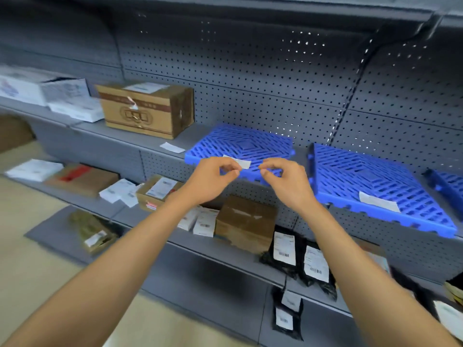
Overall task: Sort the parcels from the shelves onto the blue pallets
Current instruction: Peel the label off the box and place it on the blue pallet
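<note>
Head view, left to right: brown cardboard parcel (146, 110) on upper shelf (120, 136), left hand (213, 179) pinching white paper slip (240, 162) before first blue pallet (240, 144). Right hand (283, 182) close beside, fingertips pinched together, apparently holding nothing; second blue pallet (375, 181) on right, bearing white label (379, 201).

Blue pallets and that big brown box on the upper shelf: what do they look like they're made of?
The blue pallets look like moulded plastic: uniform saturated blue, slight sheen, open slotted grid and scalloped lower edge. The big brown box looks like corrugated cardboard: matte tan faces, printed emblem, a white paper label on top and a peeling strip on the front. Motion blur keeps finer texture from showing.
</note>
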Available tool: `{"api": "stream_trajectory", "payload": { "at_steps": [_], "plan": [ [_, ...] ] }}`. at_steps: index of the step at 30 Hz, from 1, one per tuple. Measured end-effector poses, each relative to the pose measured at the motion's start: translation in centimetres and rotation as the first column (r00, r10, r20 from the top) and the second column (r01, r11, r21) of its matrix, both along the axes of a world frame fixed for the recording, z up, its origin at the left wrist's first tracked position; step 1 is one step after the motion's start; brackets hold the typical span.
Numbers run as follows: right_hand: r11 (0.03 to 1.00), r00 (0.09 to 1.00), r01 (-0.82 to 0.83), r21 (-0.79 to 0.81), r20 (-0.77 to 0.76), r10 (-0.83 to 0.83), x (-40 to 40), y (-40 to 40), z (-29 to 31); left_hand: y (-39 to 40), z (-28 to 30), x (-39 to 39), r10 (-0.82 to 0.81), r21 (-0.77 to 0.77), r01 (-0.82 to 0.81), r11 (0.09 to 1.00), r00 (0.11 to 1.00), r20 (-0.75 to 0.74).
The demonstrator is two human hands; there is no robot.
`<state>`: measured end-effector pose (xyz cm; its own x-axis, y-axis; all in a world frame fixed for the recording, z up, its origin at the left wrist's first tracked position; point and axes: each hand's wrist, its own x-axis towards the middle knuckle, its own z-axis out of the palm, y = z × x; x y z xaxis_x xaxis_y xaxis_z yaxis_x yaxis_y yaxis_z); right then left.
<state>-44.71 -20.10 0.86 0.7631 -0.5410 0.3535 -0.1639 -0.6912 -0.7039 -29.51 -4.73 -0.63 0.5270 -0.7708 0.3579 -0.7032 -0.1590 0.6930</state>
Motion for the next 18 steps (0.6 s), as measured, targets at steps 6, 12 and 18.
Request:
{"api": "stream_trajectory", "payload": {
  "at_steps": [6, 12, 18],
  "plan": [
    [0.995, 0.995, -0.095, -0.002, 0.002, 0.095, 7.6, 8.1, -0.1, 9.0, -0.3, 6.7, 0.054, 0.041, -0.052, 0.998, 0.998, -0.042],
    [0.993, 0.993, -0.113, 0.044, -0.026, 0.114, 13.3, 14.2, -0.6, 15.8, -1.1, 12.2, 0.079, 0.122, -0.067, 0.990, 0.992, -0.096],
    [0.990, 0.988, -0.136, 0.028, -0.073, 0.138, 16.7, 15.7, -1.5, 17.8, -2.1, 14.9, 0.085, 0.126, -0.067, 0.990, 0.985, -0.147]
  ]
}}
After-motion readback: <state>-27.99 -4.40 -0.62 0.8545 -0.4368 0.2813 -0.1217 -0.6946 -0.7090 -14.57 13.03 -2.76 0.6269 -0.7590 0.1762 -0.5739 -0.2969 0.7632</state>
